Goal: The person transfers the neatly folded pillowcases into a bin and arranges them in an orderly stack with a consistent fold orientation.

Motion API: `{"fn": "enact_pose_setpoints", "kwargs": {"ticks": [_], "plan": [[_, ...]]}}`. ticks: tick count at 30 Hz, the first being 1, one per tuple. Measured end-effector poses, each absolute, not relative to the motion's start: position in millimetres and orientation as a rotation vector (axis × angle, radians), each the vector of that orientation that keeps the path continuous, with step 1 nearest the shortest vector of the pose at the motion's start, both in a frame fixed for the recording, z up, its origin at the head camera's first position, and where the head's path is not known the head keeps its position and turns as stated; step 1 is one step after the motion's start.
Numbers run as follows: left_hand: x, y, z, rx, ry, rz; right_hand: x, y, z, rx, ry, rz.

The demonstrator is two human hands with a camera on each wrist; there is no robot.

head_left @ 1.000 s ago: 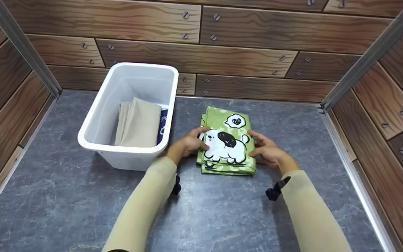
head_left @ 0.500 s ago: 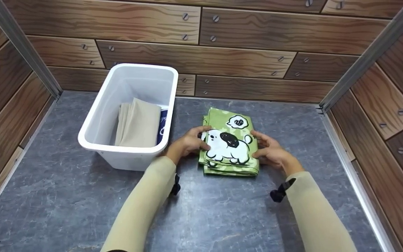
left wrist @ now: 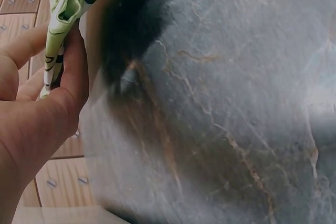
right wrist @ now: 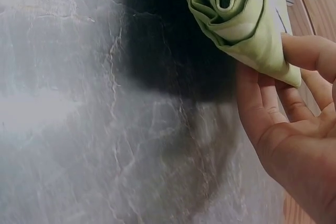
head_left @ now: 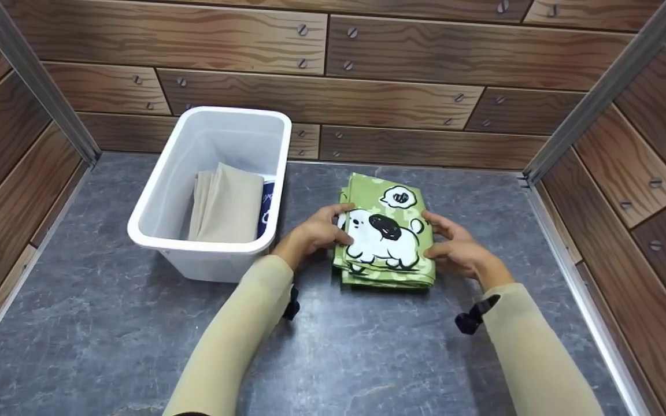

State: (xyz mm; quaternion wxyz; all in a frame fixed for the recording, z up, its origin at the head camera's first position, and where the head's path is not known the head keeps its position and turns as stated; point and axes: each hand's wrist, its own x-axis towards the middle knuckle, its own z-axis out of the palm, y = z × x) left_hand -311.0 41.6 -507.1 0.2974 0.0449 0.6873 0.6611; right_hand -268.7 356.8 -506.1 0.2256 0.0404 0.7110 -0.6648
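A folded green cloth (head_left: pixel 388 231), printed with a white dog and a heart in a thought bubble, lies level between my two hands. My left hand (head_left: pixel 317 232) grips its left edge, thumb on top and fingers underneath. On the opposite edge, my right hand (head_left: pixel 461 248) pinches the cloth in the same way. In the left wrist view the cloth's layered folds (left wrist: pixel 68 11) sit between thumb and fingers. The right wrist view shows rolled green layers (right wrist: pixel 247 30) held at the corner, above a dark shadow on the tabletop.
Left of the cloth stands a white plastic bin (head_left: pixel 211 263). Inside it are a folded beige cloth (head_left: pixel 235 205) and a navy piece with white print (head_left: pixel 266 208). Wood-patterned walls (head_left: pixel 402 104) enclose the grey marbled tabletop (head_left: pixel 339 358) at the back and sides.
Both hands have shifted slightly to the right with the green cloth, which now looks a little raised. The bin and its contents stay as they were.
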Motion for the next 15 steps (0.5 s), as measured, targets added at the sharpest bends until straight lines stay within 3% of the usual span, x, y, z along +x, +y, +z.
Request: {"fn": "enact_pose_setpoints", "kwargs": {"ticks": [15], "plan": [[-309, 44, -481, 0.235, 1.936, 1.701, -263, 362, -481, 0.054, 2.008, -1.86]]}}
